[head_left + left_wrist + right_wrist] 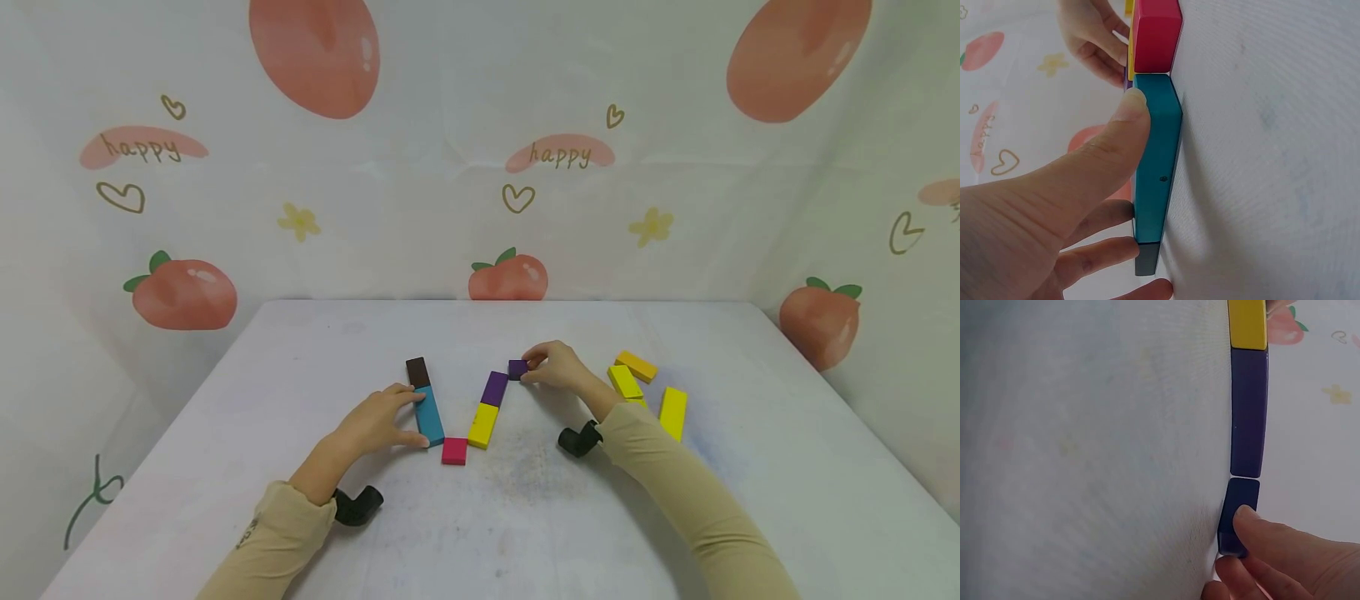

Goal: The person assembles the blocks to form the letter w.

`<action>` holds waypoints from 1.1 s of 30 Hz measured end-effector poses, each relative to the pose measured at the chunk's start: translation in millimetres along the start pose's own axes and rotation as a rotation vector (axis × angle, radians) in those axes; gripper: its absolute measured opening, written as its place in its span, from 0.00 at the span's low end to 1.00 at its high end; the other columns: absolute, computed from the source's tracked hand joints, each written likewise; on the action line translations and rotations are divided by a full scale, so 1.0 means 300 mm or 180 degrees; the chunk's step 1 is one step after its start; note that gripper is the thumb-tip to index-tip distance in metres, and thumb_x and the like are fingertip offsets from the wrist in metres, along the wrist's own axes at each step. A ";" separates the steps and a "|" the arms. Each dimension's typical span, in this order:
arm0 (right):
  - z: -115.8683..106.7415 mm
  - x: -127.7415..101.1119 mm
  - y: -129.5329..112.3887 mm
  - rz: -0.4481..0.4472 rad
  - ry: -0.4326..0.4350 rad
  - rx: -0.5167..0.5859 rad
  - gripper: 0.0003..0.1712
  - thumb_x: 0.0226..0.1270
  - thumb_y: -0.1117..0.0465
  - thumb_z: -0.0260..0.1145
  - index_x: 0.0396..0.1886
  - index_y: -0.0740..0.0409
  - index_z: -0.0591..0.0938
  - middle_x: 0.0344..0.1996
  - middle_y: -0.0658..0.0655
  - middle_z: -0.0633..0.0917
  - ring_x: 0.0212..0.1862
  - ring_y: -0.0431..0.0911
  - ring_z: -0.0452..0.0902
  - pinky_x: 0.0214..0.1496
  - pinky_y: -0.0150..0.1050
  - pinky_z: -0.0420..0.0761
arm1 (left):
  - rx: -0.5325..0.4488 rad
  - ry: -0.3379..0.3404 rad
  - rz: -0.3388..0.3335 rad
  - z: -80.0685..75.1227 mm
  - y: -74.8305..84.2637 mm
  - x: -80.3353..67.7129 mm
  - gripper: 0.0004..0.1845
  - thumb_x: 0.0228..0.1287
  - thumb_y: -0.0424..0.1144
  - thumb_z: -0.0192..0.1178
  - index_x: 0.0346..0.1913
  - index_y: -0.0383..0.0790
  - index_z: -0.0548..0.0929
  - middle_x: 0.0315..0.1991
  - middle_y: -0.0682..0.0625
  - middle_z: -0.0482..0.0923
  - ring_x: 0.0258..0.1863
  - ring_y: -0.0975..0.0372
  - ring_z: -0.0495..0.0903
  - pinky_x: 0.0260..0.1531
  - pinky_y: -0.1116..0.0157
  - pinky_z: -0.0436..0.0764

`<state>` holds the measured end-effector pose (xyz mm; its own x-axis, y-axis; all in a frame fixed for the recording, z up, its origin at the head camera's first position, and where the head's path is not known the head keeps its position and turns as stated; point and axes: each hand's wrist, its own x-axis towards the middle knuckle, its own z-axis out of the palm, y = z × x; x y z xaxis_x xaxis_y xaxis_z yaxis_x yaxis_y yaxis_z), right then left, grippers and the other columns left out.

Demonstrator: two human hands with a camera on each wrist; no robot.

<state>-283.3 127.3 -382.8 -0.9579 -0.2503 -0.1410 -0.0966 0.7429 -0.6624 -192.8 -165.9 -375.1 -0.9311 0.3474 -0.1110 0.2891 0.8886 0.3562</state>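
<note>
My right hand (557,367) pinches a small dark purple block (517,370) between thumb and fingers; its thumb lies on the block's face in the right wrist view. Beside it lies a longer purple block (494,389), end to end with a yellow block (483,426). My left hand (377,423) touches a blue block (428,416), the thumb at its near end and relaxed fingers toward its far end. A dark brown block (417,372) continues the blue one. A red block (453,451) sits at the bottom between the blue and yellow blocks.
Right of my right hand lie several loose yellow blocks: an orange-yellow one (636,367), a yellow one (625,382) and another (673,413), partly behind the sleeve. Black wrist-worn pieces (358,506) hang under both wrists. A printed curtain (420,208) rises behind the white table (330,333).
</note>
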 end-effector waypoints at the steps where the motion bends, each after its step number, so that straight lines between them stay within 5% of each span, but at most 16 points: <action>1: 0.000 0.001 0.000 0.0000 -0.0002 0.0002 0.22 0.56 0.61 0.69 0.52 0.62 0.80 0.41 0.60 0.83 0.39 0.47 0.74 0.39 0.33 0.77 | -0.0001 -0.0003 -0.0002 0.000 0.000 0.000 0.40 0.48 0.52 0.70 0.63 0.38 0.72 0.64 0.37 0.67 0.60 0.41 0.69 0.57 0.46 0.73; 11: -0.001 0.002 -0.001 -0.0045 0.0015 -0.0017 0.22 0.55 0.61 0.70 0.51 0.62 0.80 0.40 0.61 0.83 0.38 0.47 0.74 0.39 0.33 0.75 | 0.0021 -0.0010 -0.0004 -0.004 0.000 0.002 0.39 0.48 0.52 0.70 0.63 0.39 0.72 0.65 0.38 0.66 0.60 0.40 0.69 0.58 0.46 0.73; 19: -0.013 -0.009 -0.004 0.0014 -0.0027 0.0008 0.23 0.56 0.60 0.69 0.53 0.60 0.79 0.43 0.61 0.83 0.43 0.49 0.74 0.48 0.39 0.77 | 0.0010 -0.0018 -0.0020 -0.008 0.006 -0.002 0.39 0.48 0.52 0.70 0.63 0.39 0.72 0.65 0.38 0.66 0.61 0.40 0.68 0.58 0.45 0.73; 27: -0.081 -0.036 0.020 -0.0063 0.0036 -0.0069 0.24 0.58 0.58 0.68 0.54 0.61 0.79 0.46 0.62 0.83 0.51 0.54 0.73 0.50 0.43 0.78 | 0.0015 -0.0002 0.0003 -0.005 0.002 0.001 0.39 0.49 0.52 0.70 0.63 0.38 0.72 0.65 0.37 0.66 0.60 0.40 0.68 0.58 0.46 0.72; 33: -0.152 -0.081 0.065 -0.0288 0.0100 -0.0069 0.23 0.58 0.60 0.68 0.52 0.66 0.78 0.45 0.66 0.83 0.46 0.56 0.78 0.47 0.41 0.81 | 0.0026 0.0020 0.0056 -0.001 -0.005 0.006 0.38 0.49 0.52 0.70 0.62 0.37 0.72 0.64 0.37 0.67 0.60 0.41 0.69 0.58 0.46 0.72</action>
<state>-274.4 176.1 -358.6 -0.9529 -0.2976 -0.0581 -0.1885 0.7315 -0.6553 -195.0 -166.6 -375.5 -0.9272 0.3612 -0.0989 0.3072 0.8847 0.3506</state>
